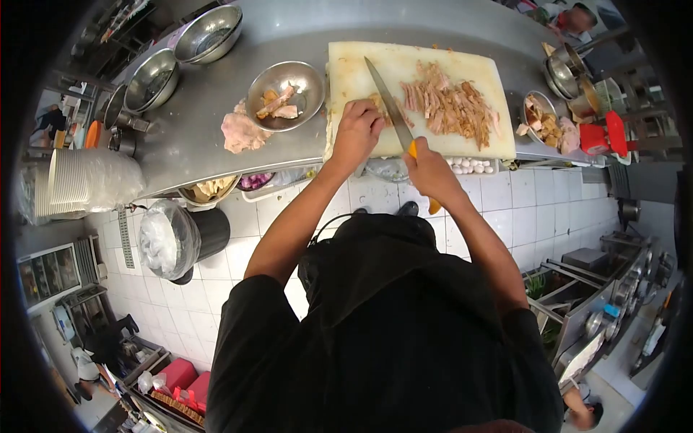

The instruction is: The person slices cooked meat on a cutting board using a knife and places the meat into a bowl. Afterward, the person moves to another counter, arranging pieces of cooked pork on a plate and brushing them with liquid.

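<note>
A thick whitish cutting board (346, 65) lies on the steel counter. My right hand (432, 173) is wrapped round the yellow handle of a kitchen knife (388, 96); its long blade points away from me across the board. Just left of the blade, my left hand (359, 132) has its fingers curled down on a piece of cooked meat (380, 103), mostly hidden under them. Right of the knife lies a spread heap of sliced meat strips (451, 105), browned on the outside and pale pink inside.
A steel bowl (312, 81) with meat pieces stands left of the board, beside a pale lump of raw-looking meat (244, 132). Another bowl of meat chunks (543, 108) and a red scale (613, 133) are at the right. A lined bin (215, 232) stands below left.
</note>
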`<state>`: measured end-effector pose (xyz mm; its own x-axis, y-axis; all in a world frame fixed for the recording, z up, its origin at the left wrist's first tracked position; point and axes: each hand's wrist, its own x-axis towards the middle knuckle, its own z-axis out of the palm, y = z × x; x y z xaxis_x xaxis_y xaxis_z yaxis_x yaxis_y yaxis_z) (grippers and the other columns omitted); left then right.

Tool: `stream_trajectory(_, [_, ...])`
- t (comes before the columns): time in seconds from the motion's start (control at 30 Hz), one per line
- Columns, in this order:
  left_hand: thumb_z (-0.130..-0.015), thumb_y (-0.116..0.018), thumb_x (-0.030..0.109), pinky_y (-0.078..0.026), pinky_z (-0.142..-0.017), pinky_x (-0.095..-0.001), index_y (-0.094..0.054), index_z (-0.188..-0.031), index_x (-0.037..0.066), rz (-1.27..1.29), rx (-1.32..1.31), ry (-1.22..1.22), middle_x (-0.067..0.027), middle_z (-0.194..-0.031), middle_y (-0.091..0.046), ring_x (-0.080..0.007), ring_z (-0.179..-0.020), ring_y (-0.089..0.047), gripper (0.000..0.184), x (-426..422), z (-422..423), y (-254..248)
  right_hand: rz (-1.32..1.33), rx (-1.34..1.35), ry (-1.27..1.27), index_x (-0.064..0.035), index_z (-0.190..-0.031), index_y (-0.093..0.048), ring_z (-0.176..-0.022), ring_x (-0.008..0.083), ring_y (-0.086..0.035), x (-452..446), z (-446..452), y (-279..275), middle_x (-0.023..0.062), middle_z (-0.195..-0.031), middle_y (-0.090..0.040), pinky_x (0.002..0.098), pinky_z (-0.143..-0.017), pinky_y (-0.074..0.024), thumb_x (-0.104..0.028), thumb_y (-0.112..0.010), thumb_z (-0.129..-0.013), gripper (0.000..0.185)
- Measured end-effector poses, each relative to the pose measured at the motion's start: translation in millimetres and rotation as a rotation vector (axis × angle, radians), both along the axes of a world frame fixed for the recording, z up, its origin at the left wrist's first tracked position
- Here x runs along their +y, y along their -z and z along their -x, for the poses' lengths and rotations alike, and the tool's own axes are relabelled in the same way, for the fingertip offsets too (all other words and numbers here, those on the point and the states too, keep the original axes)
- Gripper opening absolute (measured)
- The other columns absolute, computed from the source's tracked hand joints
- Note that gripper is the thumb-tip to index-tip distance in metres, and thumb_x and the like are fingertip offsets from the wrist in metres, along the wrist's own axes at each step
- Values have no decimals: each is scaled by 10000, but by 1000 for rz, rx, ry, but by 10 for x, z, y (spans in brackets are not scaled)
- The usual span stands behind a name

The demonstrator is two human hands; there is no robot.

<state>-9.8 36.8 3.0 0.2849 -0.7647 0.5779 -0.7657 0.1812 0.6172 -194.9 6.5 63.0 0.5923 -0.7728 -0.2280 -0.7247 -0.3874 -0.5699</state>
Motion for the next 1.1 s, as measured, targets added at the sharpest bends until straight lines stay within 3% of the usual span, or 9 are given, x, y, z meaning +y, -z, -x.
stream_trajectory(0.13, [-782, -697, 62, -474, -857, -383, -706, -901, 1, 3, -22, -245, -114, -1002, -631, -302, -957, -567, 134, 118, 28, -92, -36, 16, -16, 26, -1062, -397, -793, 500, -613, -94, -134, -341, 324, -798, -626, 560, -724, -472, -237, -504, -955, 304])
stream_trajectory(0.3, [-793, -683, 67, -471, -870, -387, -699, -937, -8, -43, 77, -192, -130, -1017, -631, -316, -975, -565, 164, 93, 40, 6, -262, 121, 37, 47, -1116, -392, -812, 480, -628, -51, -281, -541, 330, -787, -625, 549, -725, -485, -217, -497, -951, 329])
stream_trajectory(0.37, [-794, -679, 67, -472, -872, -387, -696, -948, -13, -49, 96, -195, -136, -1025, -629, -319, -980, -565, 174, 116, 30, 6, -158, 104, 18, 32, -1069, -387, -513, 348, -640, -27, -285, -394, 257, -715, -632, 440, -477, -510, -235, -493, -965, 305])
stream_trajectory(0.5, [-798, -674, 72, -471, -882, -389, -689, -960, -23, -55, 65, -168, -147, -1058, -622, -324, -990, -567, 188, 99, 34, -2, 364, -41, -93, 56, -1117, -392, -501, 321, -643, -414, -505, 452, 256, -743, -636, 409, -441, -505, -239, -505, -959, 352])
stream_trajectory(0.57, [-800, -672, 74, -471, -887, -389, -687, -967, -24, -74, 56, -153, -149, -1067, -620, -325, -998, -568, 194, 168, 42, 4, 79, -79, -52, 57, -1145, -377, -545, 378, -644, -523, -628, 304, 300, -772, -635, 463, -608, -537, -222, -491, -946, 362])
stream_trajectory(0.7, [-802, -654, 55, -476, -889, -391, -683, -978, -27, -14, 125, -146, -153, -1066, -624, -325, -998, -577, 196, 136, -12, 26, -215, 73, -16, 74, -1150, -393, -501, 322, -640, -408, -580, -490, 272, -782, -634, 419, -468, -512, -244, -512, -945, 397])
stream_trajectory(0.83, [-770, -627, -1, -488, -850, -395, -678, -938, -44, 41, 128, -145, -156, -1019, -621, -336, -939, -575, 180, 153, -18, 22, -305, 188, 19, 64, -1113, -387, -525, 326, -645, -84, -389, -439, 283, -777, -628, 434, -519, -523, -234, -502, -947, 360])
stream_trajectory(0.9, [-769, -631, 2, -487, -853, -393, -679, -937, -43, 23, 141, -133, -156, -1022, -622, -335, -942, -575, 181, 158, -14, 27, 251, -21, -76, 47, -1084, -378, -517, 334, -637, 34, -357, 161, 282, -760, -624, 439, -520, -520, -225, -497, -948, 326])
stream_trajectory(1.1, [-800, -651, 40, -486, -882, -384, -687, -978, -20, -26, 129, -99, -145, -1063, -632, -323, -981, -592, 191, 139, -76, 43, -198, 14, 22, 56, -1092, -378, -480, 324, -621, -311, -510, -339, 256, -727, -624, 408, -435, -502, -211, -509, -948, 330])
